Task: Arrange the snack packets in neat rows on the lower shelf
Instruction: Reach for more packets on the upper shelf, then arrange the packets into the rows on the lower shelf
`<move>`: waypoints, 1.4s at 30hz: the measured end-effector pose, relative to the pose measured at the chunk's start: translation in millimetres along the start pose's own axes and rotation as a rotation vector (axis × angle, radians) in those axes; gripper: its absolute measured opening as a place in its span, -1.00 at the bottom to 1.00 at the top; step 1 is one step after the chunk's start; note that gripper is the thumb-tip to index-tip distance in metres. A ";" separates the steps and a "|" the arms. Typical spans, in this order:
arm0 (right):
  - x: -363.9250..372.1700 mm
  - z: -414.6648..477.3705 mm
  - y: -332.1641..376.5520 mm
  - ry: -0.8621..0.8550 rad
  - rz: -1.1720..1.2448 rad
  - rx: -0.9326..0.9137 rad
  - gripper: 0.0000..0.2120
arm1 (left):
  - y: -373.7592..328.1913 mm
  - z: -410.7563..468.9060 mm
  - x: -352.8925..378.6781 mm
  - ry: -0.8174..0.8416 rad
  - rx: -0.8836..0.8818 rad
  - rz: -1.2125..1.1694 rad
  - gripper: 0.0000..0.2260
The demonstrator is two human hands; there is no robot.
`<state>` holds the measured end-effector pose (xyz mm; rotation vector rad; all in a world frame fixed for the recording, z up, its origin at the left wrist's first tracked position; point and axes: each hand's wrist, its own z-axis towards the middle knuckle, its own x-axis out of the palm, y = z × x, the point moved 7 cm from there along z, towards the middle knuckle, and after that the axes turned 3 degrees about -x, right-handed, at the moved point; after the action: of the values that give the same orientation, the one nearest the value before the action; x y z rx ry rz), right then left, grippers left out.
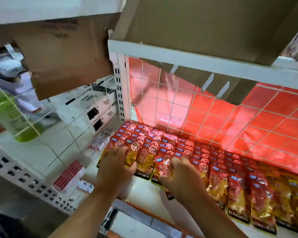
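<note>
Left hand [115, 167] flat, fingers spread on front snack packets [237, 191]; right hand [181, 179] pinches one packet [163, 166]. Rows overlap on lower shelf [144, 191], tops toward 11 o'clock, long axes front-to-back.

Slim bare forearms [86, 212] end in a bare left grip [116, 166] and right grip [182, 176].

Both forearms reach in over the front edge of the lower shelf [143, 188]. Toward its left end, the left hand [116, 163]: palm down, fingers spread and nearly straight. Nearer shelf middle, the right hand [181, 176]: fingers curled, gripping a snack packet [163, 166].
</note>
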<state>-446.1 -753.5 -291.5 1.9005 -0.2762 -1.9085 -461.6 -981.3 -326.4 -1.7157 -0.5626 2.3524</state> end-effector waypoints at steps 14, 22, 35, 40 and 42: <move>32.1 3.1 37.0 -0.042 0.014 0.176 -0.65 | 8.5 8.4 6.5 0.039 0.149 0.044 -0.34; 37.8 22.2 60.4 -0.117 -0.002 0.217 -0.48 | 16.6 9.8 3.4 -0.047 0.337 0.061 -0.47; 49.0 37.3 71.7 -0.168 -0.185 0.230 -0.42 | 26.7 8.9 11.5 0.025 0.386 0.122 -0.49; 51.9 39.3 73.6 -0.145 -0.230 0.227 -0.42 | 26.4 9.0 10.6 0.036 0.381 0.127 -0.47; 51.8 40.3 74.3 -0.139 -0.238 0.219 -0.43 | 25.9 9.6 10.1 0.040 0.383 0.129 -0.47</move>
<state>-472.3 -848.2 -304.4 2.0188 -0.3257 -2.2540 -471.9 -1003.3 -343.1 -1.6545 0.0103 2.3118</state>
